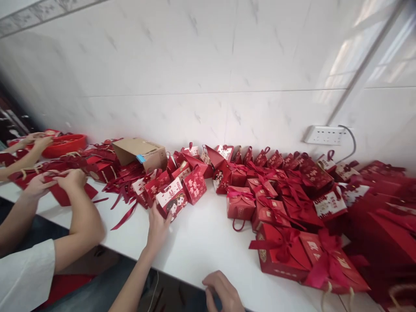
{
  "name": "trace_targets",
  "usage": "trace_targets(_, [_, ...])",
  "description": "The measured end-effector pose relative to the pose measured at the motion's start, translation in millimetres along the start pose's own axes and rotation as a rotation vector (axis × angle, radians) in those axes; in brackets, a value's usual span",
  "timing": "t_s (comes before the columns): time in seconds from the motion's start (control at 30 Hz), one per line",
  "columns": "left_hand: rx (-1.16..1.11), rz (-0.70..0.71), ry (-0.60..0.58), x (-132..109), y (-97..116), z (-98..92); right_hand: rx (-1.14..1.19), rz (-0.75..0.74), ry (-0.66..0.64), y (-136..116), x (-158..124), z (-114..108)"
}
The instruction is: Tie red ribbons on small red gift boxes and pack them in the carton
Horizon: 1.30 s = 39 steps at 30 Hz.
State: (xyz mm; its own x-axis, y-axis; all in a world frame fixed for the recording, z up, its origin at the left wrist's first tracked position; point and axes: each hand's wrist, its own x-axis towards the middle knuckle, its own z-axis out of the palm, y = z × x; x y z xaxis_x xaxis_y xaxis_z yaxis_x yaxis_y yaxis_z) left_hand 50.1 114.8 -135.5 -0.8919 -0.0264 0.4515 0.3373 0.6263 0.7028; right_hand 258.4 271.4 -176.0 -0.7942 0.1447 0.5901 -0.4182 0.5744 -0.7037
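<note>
My left hand [158,227] is wrapped round the lower left side of a small red and white gift box [172,197] with a cartoon figure printed on it. This box stands on the white table [201,234], touching a red box [195,185] on its right. Near the table's front edge is my right hand [224,292], its fingers curled; whether anything is inside them is hidden. Several ribbon-tied red boxes [240,203] stand to the right, beyond my right hand.
At the left, a co-worker's hands [55,182] hold a red bag. Farther off, another person's hands [37,141] are near a red basin [78,141]. An open cardboard box [152,154] sits near the wall, below and left of a power strip [325,135].
</note>
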Motion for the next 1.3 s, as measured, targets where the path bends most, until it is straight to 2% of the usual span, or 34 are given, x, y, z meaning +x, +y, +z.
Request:
trace_targets(0.07, [0.013, 0.009, 0.067, -17.5, 12.3, 1.8, 0.044, -0.008, -0.049, -9.2, 2.2, -18.1])
trace_targets(0.13, [-0.019, 0.055, 0.055, -43.9, 29.9, 8.8, 0.042, 0.015, -0.049, -18.2, 1.5, -42.1])
trace_targets(0.2, [-0.113, 0.124, -0.122, -75.0, 51.7, 21.3, -0.006, 0.046, 0.009, -25.3, -0.9, -70.1])
trace_targets(0.27, [-0.220, 0.187, -0.387, -104.6, 76.4, 37.5, -0.090, 0.035, 0.101, -29.0, -3.2, -100.7])
trace_targets(0.33, [-0.317, 0.232, -0.604, -127.3, 101.5, 55.1, -0.236, -0.016, 0.239, -28.4, -4.0, -132.8])
trace_targets(0.37, [-0.365, 0.243, -0.671, -135.3, 113.2, 63.9, -0.335, -0.037, 0.321, -26.4, -3.7, -148.8])
trace_targets(0.47, [-0.499, 0.202, -0.760, -147.4, 139.9, 87.1, -0.668, 0.021, 0.550, -15.5, -1.2, -192.1])
trace_targets(0.57, [-0.541, 0.116, -0.803, -149.0, 150.3, 101.3, -0.863, 0.219, 0.621, -1.2, 0.7, -219.5])
trace_targets(0.67, [-0.519, 0.069, -0.791, -147.6, 150.0, 105.6, -0.866, 0.338, 0.494, 10.8, 1.9, -228.6])
trace_targets(0.8, [-0.477, 0.080, -0.842, -148.0, 149.5, 103.7, -0.893, 0.366, 0.305, 19.7, 4.9, -226.4])
trace_targets(0.9, [-0.411, 0.079, -0.890, -149.5, 151.9, 102.1, -0.930, 0.375, 0.219, 24.1, 5.4, -224.4])
trace_targets(1.03, [-0.425, 0.078, -0.903, -151.0, 153.0, 100.4, -0.944, 0.409, 0.214, 27.5, 0.7, -226.8])
trace_targets(1.2, [-0.446, 0.092, -0.906, -151.5, 150.1, 96.4, -0.984, 0.485, 0.146, 28.0, -7.4, -231.0])
trace_targets(1.3, [-0.458, 0.111, -0.939, -151.8, 148.4, 94.1, -1.056, 0.459, 0.195, 31.5, -12.9, -228.6])
